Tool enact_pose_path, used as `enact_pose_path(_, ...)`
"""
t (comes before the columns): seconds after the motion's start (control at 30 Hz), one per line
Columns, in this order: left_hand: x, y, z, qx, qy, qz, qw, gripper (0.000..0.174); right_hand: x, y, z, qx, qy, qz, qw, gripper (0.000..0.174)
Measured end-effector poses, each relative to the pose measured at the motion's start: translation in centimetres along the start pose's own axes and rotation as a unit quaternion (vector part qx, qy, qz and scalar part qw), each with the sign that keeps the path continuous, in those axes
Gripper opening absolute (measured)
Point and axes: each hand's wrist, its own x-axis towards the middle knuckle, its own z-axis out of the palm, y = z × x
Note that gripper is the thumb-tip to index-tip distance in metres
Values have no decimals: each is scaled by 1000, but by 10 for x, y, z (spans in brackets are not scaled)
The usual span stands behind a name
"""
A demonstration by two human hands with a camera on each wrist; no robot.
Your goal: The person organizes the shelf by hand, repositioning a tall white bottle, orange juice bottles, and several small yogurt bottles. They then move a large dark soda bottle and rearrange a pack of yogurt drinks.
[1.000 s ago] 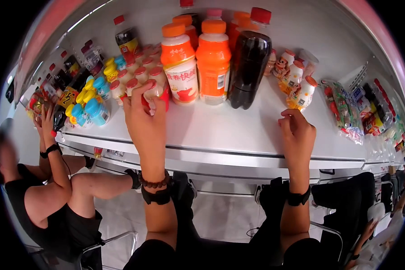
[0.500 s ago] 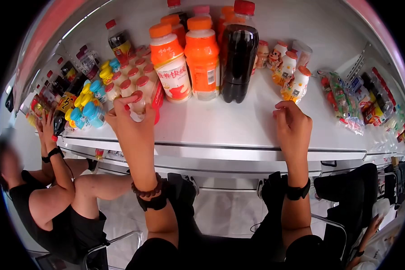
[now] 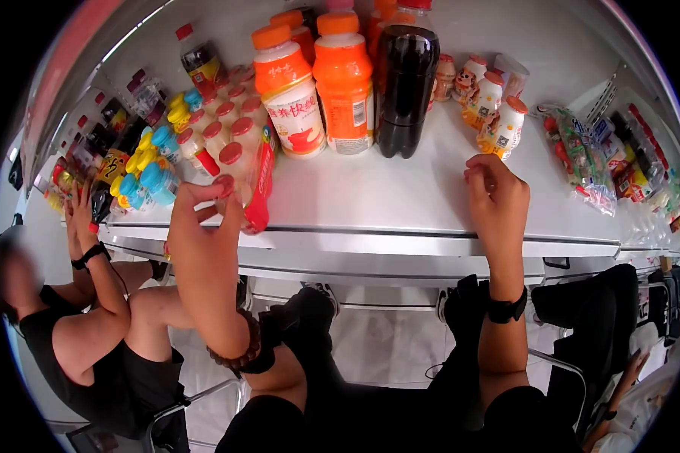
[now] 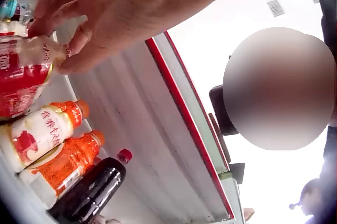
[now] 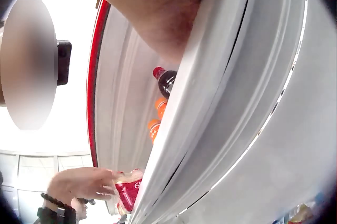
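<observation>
My left hand pinches the red cap of the nearest small bottle in a red-wrapped pack at the shelf's front edge. In the left wrist view, thumb and fingers of the left hand close on a bottle neck of the pack. Right of the pack stand a white-and-orange bottle, an orange bottle and a dark cola bottle. My right hand rests at the shelf edge with fingers curled, holding nothing, just below small yellow-and-white bottles.
Blue-capped and yellow-capped bottles stand left of the pack, with dark drink bottles beyond. Bagged snacks lie at the right. Another person sits at the left, hands raised to the shelf. The shelf's front edge runs across.
My left hand has drawn back toward the body and slightly left, and the red-wrapped pack has come with it to the shelf edge. The right hand has hardly moved.
</observation>
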Motion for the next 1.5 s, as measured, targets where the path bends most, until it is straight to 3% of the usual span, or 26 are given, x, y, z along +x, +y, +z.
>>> enact_pose_path(0.2, -15, 13, -5, 29, -24, 34, 999, 21, 0, 0, 1, -5, 3, 11, 1000, 11)
enact_pose_path(0.3, -23, 34, 3, 0, -50, 7, 999, 23, 0, 0, 0, -15, -5, 19, 1000, 11)
enact_pose_path(0.43, -35, 54, 20, 16, -62, 63, 996, 25, 0, -1, 1, -4, -3, 19, 1000, 11)
enact_pose_path(0.53, -41, 61, 39, -43, -74, 102, 991, 25, 0, -3, 0, -12, -6, 22, 1000, 11)
enact_pose_path(0.67, -43, 57, 63, -73, -158, 210, 962, 38, 0, 0, 0, -14, -8, 11, 1000, 11)
enact_pose_path(0.7, -43, 60, 65, -56, -184, 218, 957, 44, 0, 0, 1, -12, -10, 9, 1000, 11)
enact_pose_path(0.8, -37, 49, 62, -177, -206, 194, 943, 43, 0, 1, 1, 5, -10, 5, 1000, 11)
enact_pose_path(0.83, -31, 46, 50, -197, -191, 159, 948, 40, 1, 1, 0, 4, -12, 5, 1000, 11)
enact_pose_path(0.9, -16, 29, 39, -198, -51, 122, 971, 38, 0, 1, 0, 4, -14, 9, 1000, 11)
enact_pose_path(0.97, 3, 6, 38, -132, 87, 140, 978, 40, 0, -1, -1, 9, -22, 16, 1000, 11)
enact_pose_path(1.07, 17, -15, 38, 8, 118, 141, 983, 43, 0, -2, -2, 9, -25, 14, 1000, 12)
enact_pose_path(1.17, 26, -40, 45, -27, 33, 154, 987, 50, 0, 1, -2, 10, -22, -1, 1000, 13)
enact_pose_path(1.33, 17, -27, 37, -83, -64, 92, 990, 62, -1, 1, -2, 42, -18, 12, 999, 14)
enact_pose_path(1.5, 4, 1, 32, -57, -89, 104, 989, 49, 1, 2, -5, 93, -3, 29, 995, 13)
